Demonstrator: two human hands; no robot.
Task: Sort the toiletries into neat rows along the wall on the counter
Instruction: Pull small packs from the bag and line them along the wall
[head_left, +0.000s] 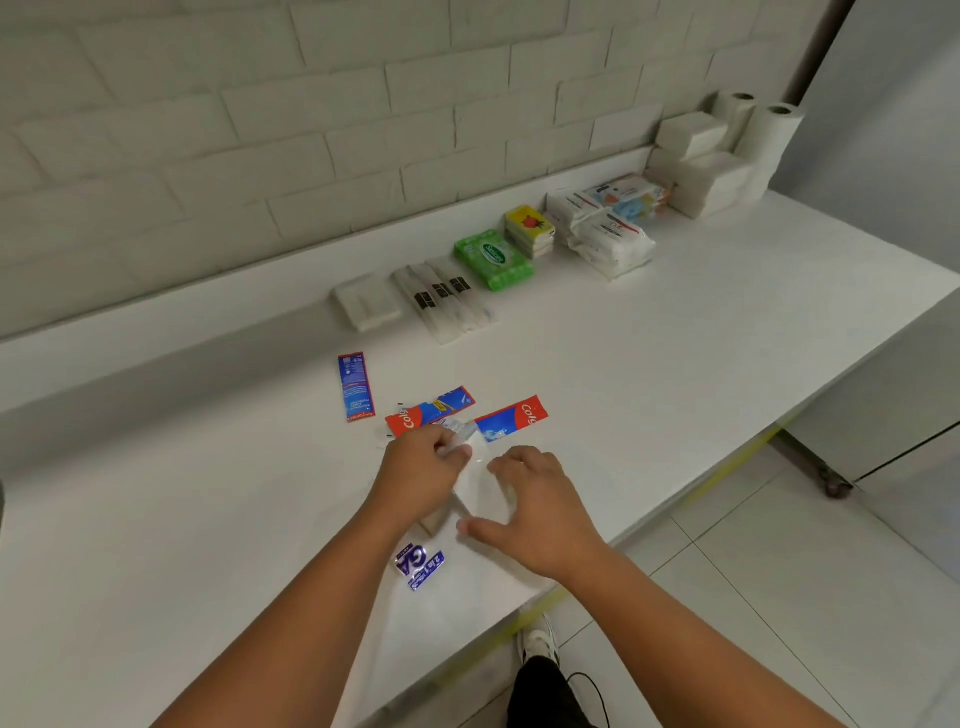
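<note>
My left hand and my right hand meet over a pile of small white packets near the counter's front. The left fingers pinch a clear-wrapped white packet; the right hand's fingers curl over the pile. Just beyond lie two red and blue toothpaste tubes and a blue toothpaste tube. A blue sachet lies below my hands. Along the wall run a white pad, wrapped toothbrushes, a green wipes pack, yellow tissue packs and white tissue packs.
At the wall's far right stand stacked white napkins and two paper rolls. The white counter ends at a front edge on the right, over a tiled floor. My shoe shows below the edge.
</note>
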